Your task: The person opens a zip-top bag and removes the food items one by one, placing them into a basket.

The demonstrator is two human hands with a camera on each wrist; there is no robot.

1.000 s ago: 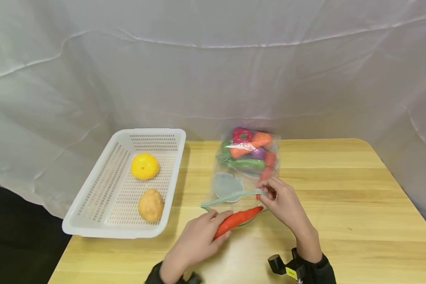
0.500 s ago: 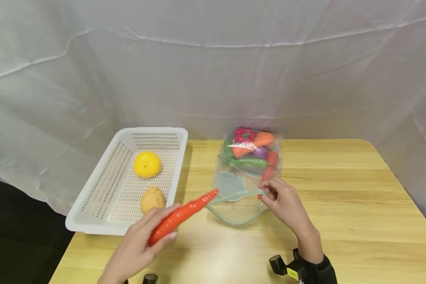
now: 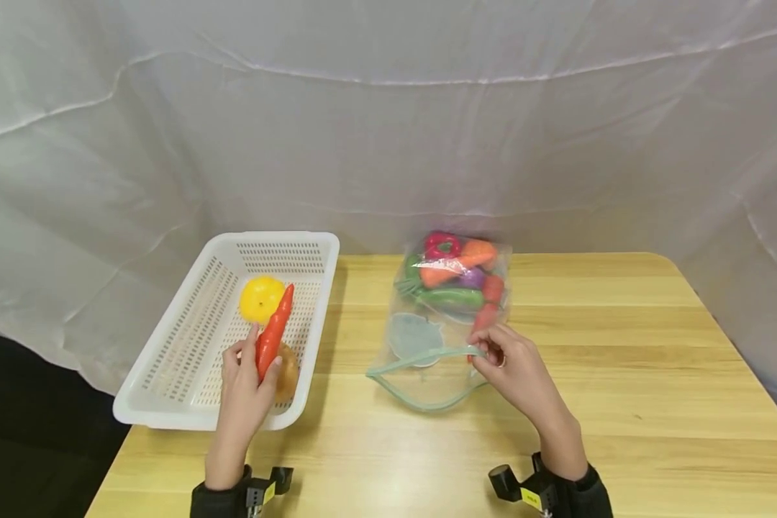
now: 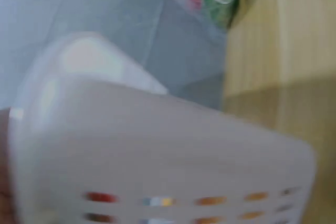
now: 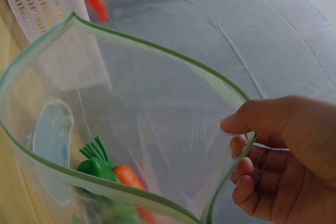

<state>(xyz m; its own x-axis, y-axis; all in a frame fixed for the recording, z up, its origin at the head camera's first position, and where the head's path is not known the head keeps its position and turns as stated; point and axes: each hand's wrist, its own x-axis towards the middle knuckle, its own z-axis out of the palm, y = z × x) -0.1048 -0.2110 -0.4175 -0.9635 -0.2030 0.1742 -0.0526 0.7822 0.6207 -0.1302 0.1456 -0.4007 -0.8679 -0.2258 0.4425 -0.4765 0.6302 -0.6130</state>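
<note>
Head view: the step in hand seems to be setting a long red vegetable (image 3: 275, 332) into the white basket (image 3: 326, 309) while a clear bag (image 3: 421, 406) is held open. The next move probably calls for lowering the vegetable and loosening the left hand's hold, with the right hand steady. The left hand (image 3: 242, 378) reaches forward over the basket's near side, thumb and fingers around the vegetable, which points away from it. A potato (image 3: 288, 374) lies partly hidden to its right, a yellow fruit (image 3: 257, 298) just beyond its fingertips. Well to its right, the right hand (image 3: 514, 367) pinches the bag's rim, wrist slanting inward; the bag's vegetables (image 3: 452, 297) lie beyond that hand.

Left wrist view: the basket's blurred wall fills much of it; I cannot tell the left hand's hold here.

Right wrist view: the right thumb presses the green rim against curled fingers, the bag's mouth gaping to their left.
</note>
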